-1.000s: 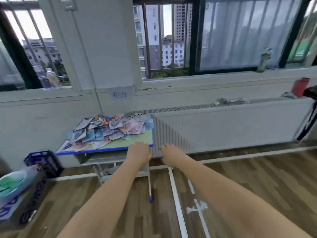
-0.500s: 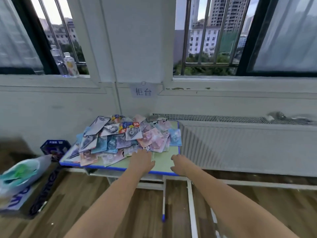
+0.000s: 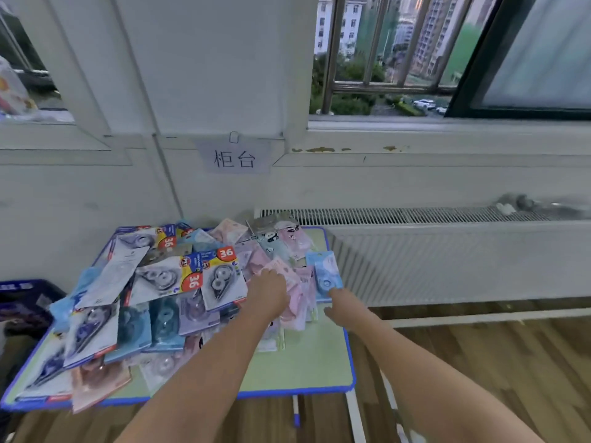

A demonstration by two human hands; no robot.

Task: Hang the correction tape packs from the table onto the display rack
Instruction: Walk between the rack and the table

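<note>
Obs.: compared with a second ago, you have closed in on the table (image 3: 319, 375). Then both your hands hovered short of its near edge; now both are over the top and among the stock. The view has swung down and left with you, so the pile fills the frame.

Stock: the correction tape packs (image 3: 166, 289) lie in a loose overlapping heap, covering the table from about 9 o'clock round to 1 o'clock, with bare green top only at the near right, around 5 o'clock. None is lifted yet.

Left hand (image 3: 268, 294): it lies on the pink packs (image 3: 295, 302) near the middle of the heap, back of the hand up. The fingers point away and are hidden by the knuckles, so you cannot tell from this view whether they have pinched a pack or only press on it.

Right hand (image 3: 343, 306): it sits at the right edge of the heap, touching or just short of the light blue pack (image 3: 326, 276) at about 2 o'clock. Its fingers are blurred; grip cannot be judged.

Rack: no display rack is in view. Only the wall, the radiator (image 3: 447, 260) and the paper sign (image 3: 235, 158) show behind the table.

Judgement: approach done, pick-up beginning. The packs overlap, so lifting one may drag its neighbours.
</note>
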